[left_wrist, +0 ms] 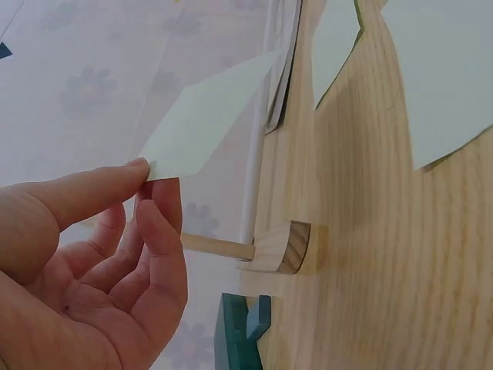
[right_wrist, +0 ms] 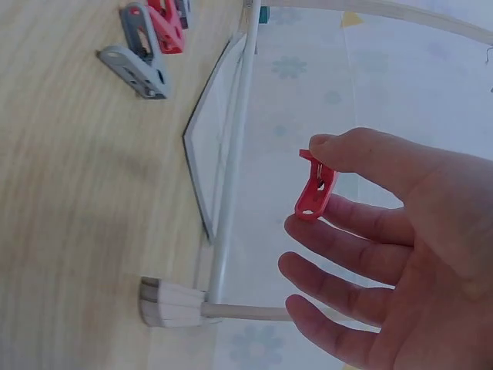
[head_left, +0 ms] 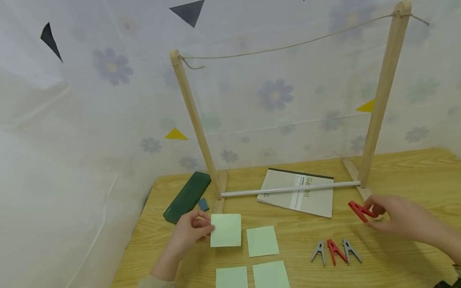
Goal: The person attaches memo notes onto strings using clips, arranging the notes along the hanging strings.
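My left hand [head_left: 191, 229] pinches a pale green paper square [head_left: 226, 230] by its left edge between thumb and fingers. In the left wrist view the sheet [left_wrist: 208, 119] is raised off the table. Three more pale green squares lie flat close by, one [head_left: 262, 241] to its right, another [head_left: 231, 286] below it and a third [head_left: 272, 281] beside that. My right hand [head_left: 400, 218] holds a red clothespin [head_left: 360, 212] above the table, thumb on one side and fingers on the other. Below and left of it lie a red clothespin [head_left: 336, 251] and two grey clothespins [head_left: 318, 253].
A wooden frame [head_left: 196, 119] with a string [head_left: 287, 47] tied between its posts stands at the back. A white rod [head_left: 290, 189] joins the feet, crossing over a notepad [head_left: 300, 198]. A dark green case [head_left: 188, 196] and a small blue block [head_left: 203, 204] lie at the left post.
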`<move>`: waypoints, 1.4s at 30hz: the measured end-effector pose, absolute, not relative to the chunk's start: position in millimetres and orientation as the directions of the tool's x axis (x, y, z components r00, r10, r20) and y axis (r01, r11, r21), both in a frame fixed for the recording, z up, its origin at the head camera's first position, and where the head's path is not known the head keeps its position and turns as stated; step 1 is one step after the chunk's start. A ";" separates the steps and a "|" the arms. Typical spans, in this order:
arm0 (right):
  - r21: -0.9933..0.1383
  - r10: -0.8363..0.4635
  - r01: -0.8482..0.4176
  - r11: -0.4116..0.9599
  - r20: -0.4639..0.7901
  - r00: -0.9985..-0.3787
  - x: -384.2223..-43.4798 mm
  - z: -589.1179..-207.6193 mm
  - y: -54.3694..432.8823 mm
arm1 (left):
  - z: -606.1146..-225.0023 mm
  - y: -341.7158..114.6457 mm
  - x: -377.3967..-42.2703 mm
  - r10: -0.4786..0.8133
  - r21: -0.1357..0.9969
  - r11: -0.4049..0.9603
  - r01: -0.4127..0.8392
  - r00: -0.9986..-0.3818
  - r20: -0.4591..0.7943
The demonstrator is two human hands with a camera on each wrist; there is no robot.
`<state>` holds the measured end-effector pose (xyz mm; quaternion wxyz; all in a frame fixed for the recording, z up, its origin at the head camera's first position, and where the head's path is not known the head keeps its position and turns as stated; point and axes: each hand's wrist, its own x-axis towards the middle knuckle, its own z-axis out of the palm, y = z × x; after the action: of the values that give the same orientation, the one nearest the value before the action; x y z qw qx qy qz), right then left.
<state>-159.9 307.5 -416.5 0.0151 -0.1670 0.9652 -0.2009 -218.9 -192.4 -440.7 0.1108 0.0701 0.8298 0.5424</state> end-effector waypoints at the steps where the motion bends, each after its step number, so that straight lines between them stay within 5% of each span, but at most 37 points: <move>1: -0.395 -0.339 -0.330 0.858 0.047 -0.939 -162.2 -413.8 306.3 | -438.1 -192.3 -219.6 0.236 0.915 0.403 -0.001 -0.966 -0.105; 26: -0.278 -0.468 -0.535 0.798 0.273 -0.840 -205.6 -330.4 286.5 | -391.6 -168.4 -245.8 0.233 0.897 0.440 0.053 -0.971 -0.057; 42: -0.217 -0.456 -0.519 0.827 0.281 -0.844 -234.4 -290.0 271.4 | -356.7 -151.4 -260.9 0.175 0.932 0.362 0.032 -0.984 -0.034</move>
<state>-234.4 271.4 -290.0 -0.1092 -0.2565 0.9495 -0.1438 -260.9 -151.4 -356.7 0.0637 0.0629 0.8228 0.5612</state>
